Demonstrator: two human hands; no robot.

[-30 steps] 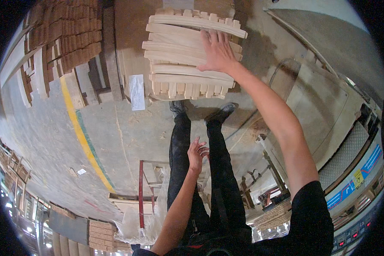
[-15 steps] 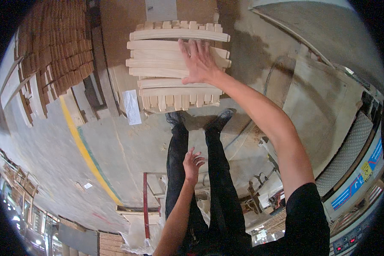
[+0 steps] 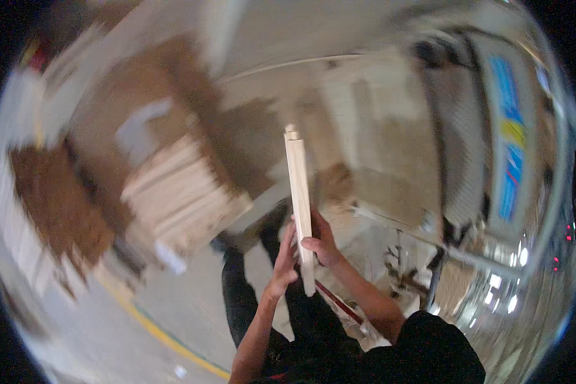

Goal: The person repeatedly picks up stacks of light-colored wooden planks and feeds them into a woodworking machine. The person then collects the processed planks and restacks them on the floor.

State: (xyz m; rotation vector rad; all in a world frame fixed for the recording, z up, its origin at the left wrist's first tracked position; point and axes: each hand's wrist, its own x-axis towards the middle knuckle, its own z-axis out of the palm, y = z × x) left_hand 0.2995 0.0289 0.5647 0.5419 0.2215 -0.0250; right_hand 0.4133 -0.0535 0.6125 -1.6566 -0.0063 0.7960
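Concrete floor blurred across the lower left. Since leaving the wooden stack, left of centre, the right hand had closed around a pale slat mid-frame; the left hand lay open alongside, contact unclear. Work had seemingly moved from stack to slat.

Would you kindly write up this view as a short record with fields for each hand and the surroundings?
Right hand: gripping a long pale stick, thumb across it
Left hand: at the stick's left side; whether it grips is unclear
Left of hands: light wood stack, blurred
Far left: brown wood stack
Lower left: yellow floor line
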